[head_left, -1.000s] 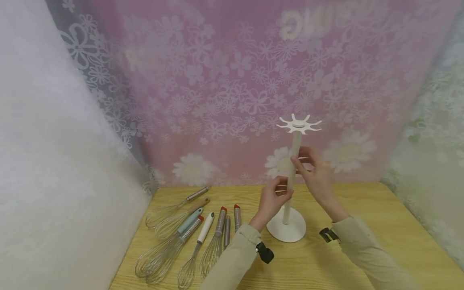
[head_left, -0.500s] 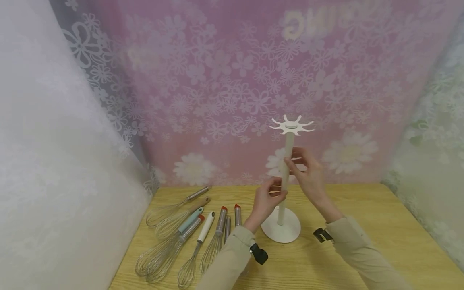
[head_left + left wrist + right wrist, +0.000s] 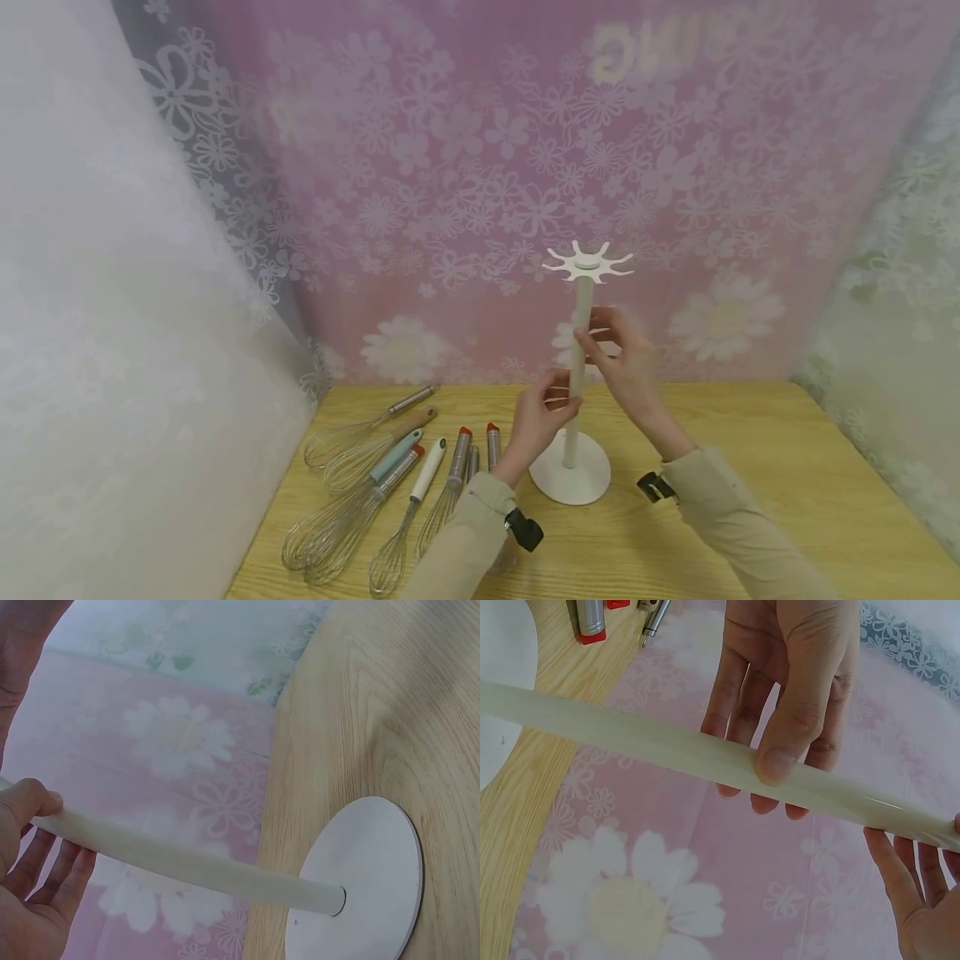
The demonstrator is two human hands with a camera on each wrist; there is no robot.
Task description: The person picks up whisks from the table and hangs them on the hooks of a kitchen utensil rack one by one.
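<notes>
A white rotating stand with a round base [image 3: 588, 483] and a crown of curved hooks [image 3: 587, 265] stands upright on the table. My left hand [image 3: 538, 421] pinches its pole [image 3: 195, 859] at about mid-height, thumb in front and fingers behind. Higher up, my right hand [image 3: 626, 354] grips the same pole between thumb and fingers. In the right wrist view the left hand [image 3: 802, 667] and the right hand [image 3: 934, 915] both hold the pole. To the left lie several whisks, including one with a white handle [image 3: 427, 468] and one with a teal handle [image 3: 395, 458].
The wooden table [image 3: 750, 500] extends to the right of the stand. A pink flowered backdrop [image 3: 465, 208] hangs behind it, with a pale side sheet [image 3: 150, 333] at left. My left sleeve [image 3: 468, 537] covers parts of the nearest whisks.
Both hands and the stand between them have shifted left along the table, towards the whisks. The grip of each hand looks the same, and the whisks have stayed put.
</notes>
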